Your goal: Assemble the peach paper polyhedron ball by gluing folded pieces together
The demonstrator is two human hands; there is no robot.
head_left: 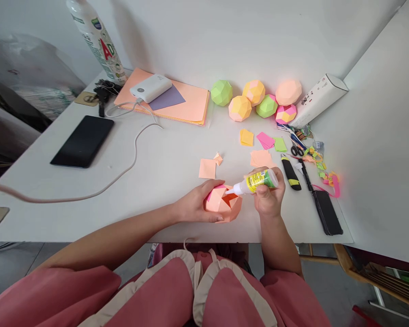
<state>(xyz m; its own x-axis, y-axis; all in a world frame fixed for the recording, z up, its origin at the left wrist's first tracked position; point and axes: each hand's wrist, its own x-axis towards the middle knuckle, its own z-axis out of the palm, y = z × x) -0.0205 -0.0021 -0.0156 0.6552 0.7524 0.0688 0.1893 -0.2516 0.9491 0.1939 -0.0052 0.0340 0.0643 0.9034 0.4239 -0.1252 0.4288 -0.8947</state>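
My left hand [198, 203] is wrapped round a peach paper ball [220, 210] with a pink patch, close to the table's front edge. An opening with a dark orange inside shows on the ball's upper right. In my right hand [270, 197] is a glue bottle [257, 180] with a yellow and green label, tilted so its white nozzle meets the rim of that opening; whether glue comes out is too small to tell. Just beyond the ball lie a peach paper square [207, 168] and a small folded peach piece [218, 158].
Several finished paper balls [240, 108] stand along the back wall beside a white box [318, 101]. Cut paper squares [261, 158], a utility knife [291, 172], scissors [296, 151] and scraps lie rightward. A phone [82, 141], cable, power bank [151, 88] and paper sheets [191, 106] occupy the left.
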